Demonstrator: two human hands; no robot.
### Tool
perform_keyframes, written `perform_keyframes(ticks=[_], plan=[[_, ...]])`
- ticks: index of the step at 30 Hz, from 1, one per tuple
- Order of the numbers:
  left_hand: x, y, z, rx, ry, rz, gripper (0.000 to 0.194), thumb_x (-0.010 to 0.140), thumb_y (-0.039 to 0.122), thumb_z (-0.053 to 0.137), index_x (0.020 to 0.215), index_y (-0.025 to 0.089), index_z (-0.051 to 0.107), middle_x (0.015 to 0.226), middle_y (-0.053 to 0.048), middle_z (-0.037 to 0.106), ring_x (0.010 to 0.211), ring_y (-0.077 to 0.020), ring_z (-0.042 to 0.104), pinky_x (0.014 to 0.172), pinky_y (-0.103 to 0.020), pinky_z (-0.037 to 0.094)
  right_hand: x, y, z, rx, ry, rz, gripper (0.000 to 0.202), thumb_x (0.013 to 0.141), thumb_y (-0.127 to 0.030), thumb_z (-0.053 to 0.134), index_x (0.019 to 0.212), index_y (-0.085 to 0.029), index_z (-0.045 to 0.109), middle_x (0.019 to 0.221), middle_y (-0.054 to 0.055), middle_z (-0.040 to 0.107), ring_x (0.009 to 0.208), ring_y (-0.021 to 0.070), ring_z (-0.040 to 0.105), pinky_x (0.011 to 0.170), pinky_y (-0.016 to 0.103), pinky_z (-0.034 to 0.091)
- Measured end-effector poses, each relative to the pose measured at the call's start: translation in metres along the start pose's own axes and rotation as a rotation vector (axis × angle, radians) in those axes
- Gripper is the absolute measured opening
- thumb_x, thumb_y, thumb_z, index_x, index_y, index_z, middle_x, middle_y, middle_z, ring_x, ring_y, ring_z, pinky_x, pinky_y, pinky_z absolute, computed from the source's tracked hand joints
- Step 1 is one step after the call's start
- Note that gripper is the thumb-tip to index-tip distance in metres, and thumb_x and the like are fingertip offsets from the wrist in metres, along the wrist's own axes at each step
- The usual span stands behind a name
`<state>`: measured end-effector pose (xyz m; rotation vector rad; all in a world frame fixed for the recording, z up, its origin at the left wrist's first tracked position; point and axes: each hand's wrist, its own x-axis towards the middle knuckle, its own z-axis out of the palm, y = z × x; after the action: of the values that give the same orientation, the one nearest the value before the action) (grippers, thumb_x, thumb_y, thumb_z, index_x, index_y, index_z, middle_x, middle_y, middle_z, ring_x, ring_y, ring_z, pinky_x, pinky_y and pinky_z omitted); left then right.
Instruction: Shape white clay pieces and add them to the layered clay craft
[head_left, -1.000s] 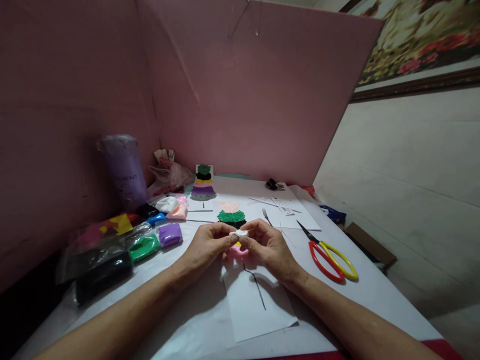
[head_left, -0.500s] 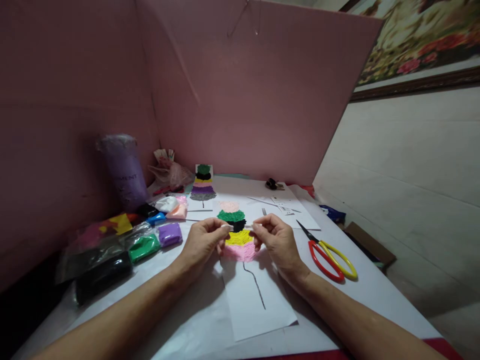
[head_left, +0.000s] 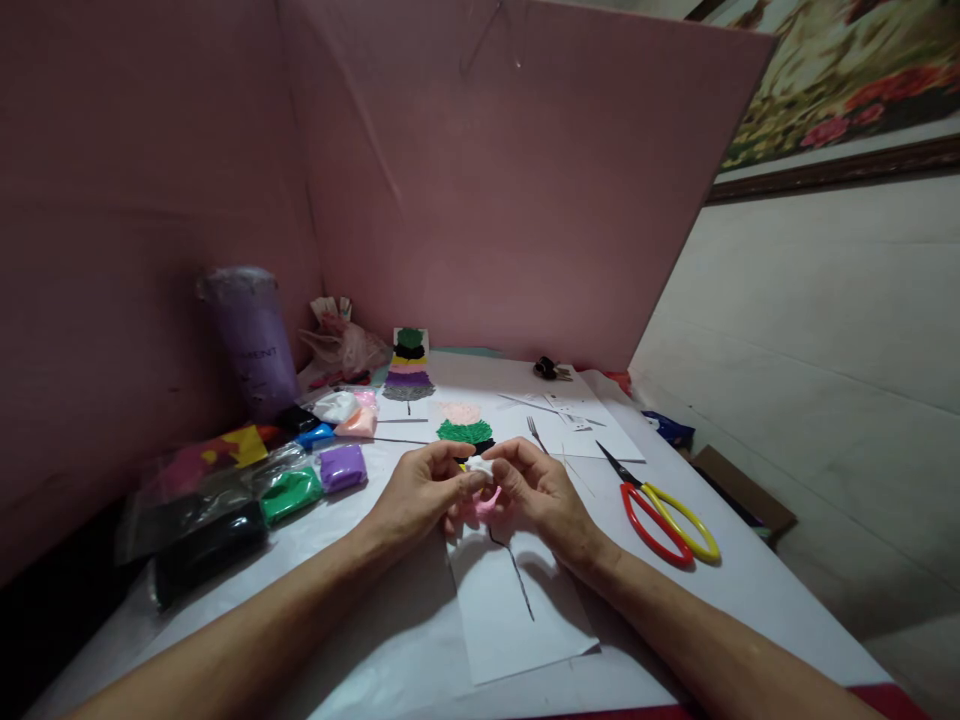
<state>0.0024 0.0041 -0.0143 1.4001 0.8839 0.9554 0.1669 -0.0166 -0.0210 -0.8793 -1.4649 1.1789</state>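
Note:
Between my fingertips is a small lump of white modelling clay (head_left: 480, 467), pinched from both sides. My left hand (head_left: 429, 490) grips it from the left, and my right hand (head_left: 538, 492) from the right; both are closed on it. Below them lies a white paper sheet (head_left: 517, 640) with a drawn dark stem. On its upper part, textured clay bands in light pink (head_left: 459, 412), green (head_left: 465, 431) and black show above my hands. The yellow and pink bands are mostly hidden behind my fingers.
Scissors (head_left: 660, 520) with red and yellow handles lie on the right, near a fork (head_left: 535, 432). Bags of coloured clay (head_left: 343, 468) sit on the left, before a purple cylinder (head_left: 251, 345). A finished-looking striped piece (head_left: 408, 370) and keys (head_left: 551, 369) lie farther back.
My hands have come together. The white clay, held as separate bits or a stretched strand in each hand, is now one bunched lump between my fingers.

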Motion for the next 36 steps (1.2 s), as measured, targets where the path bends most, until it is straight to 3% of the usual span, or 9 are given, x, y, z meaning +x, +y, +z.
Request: perform_keyframes(ticks=[6, 14, 26, 36], plan=[[-0.002, 0.007, 0.002, 0.044, 0.005, 0.029, 0.026, 0.067, 0.035, 0.071, 0.073, 0.012, 0.062, 0.057, 0.000, 0.061, 0.040, -0.0088, 0.050, 0.039, -0.021, 0.040, 0.002, 0.005, 0.001, -0.101, 0.028, -0.052, 0.017, 0.079, -0.031, 0.070, 0.085, -0.019, 0.060, 0.066, -0.003, 0.063, 0.062, 0.0122, 0.059, 0.060, 0.024, 0.046], [-0.002, 0.009, 0.003, 0.118, 0.026, 0.045, 0.025, 0.072, 0.036, 0.065, 0.067, 0.013, 0.061, 0.051, 0.001, 0.059, 0.039, -0.0082, 0.049, 0.041, -0.020, 0.038, 0.001, 0.000, 0.002, -0.127, 0.072, -0.078, 0.016, 0.082, -0.032, 0.066, 0.079, -0.018, 0.061, 0.065, -0.002, 0.061, 0.058, 0.0116, 0.056, 0.056, 0.024, 0.045], [0.001, 0.009, 0.004, -0.103, 0.299, -0.023, 0.025, 0.064, 0.035, 0.070, 0.062, 0.015, 0.055, 0.046, 0.003, 0.056, 0.032, -0.0059, 0.042, 0.034, -0.018, 0.033, 0.006, -0.005, -0.003, -0.040, 0.345, -0.008, 0.011, 0.070, -0.023, 0.066, 0.070, -0.018, 0.056, 0.049, -0.007, 0.055, 0.041, 0.0093, 0.052, 0.043, 0.022, 0.044], [0.002, 0.006, -0.006, -0.164, 0.398, 0.018, 0.025, 0.066, 0.035, 0.073, 0.068, 0.013, 0.060, 0.054, 0.002, 0.059, 0.036, -0.0046, 0.044, 0.036, -0.017, 0.031, 0.009, -0.005, -0.008, -0.004, 0.485, 0.039, 0.016, 0.070, -0.028, 0.069, 0.075, -0.017, 0.059, 0.058, -0.003, 0.061, 0.042, 0.0090, 0.051, 0.040, 0.022, 0.047]])
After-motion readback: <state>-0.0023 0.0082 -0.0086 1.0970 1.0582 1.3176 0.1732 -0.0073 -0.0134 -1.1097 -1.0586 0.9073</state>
